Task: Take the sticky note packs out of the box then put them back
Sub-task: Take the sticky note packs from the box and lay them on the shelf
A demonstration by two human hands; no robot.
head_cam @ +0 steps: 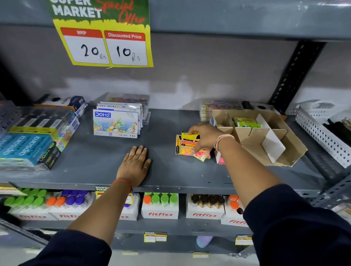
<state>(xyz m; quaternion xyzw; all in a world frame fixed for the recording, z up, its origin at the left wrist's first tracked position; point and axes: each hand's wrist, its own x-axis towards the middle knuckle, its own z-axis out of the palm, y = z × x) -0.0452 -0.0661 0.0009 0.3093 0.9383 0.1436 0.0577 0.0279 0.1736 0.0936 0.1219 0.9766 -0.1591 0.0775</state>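
The left hand point(135, 167) lay flat, palm down, fingers point(140, 151) extended together, arm straight in a dark pushed-up sleeve. The right hand point(204, 138) reached forward, fingers curled in a grip, wrist banded.

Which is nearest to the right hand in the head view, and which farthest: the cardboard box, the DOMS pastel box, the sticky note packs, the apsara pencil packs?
1. Sticky note packs: under the right hand.
2. Cardboard box: just to its right.
3. DOMS pastel box: to its left, mid-shelf.
4. Apsara pencil packs: far left of the shelf.
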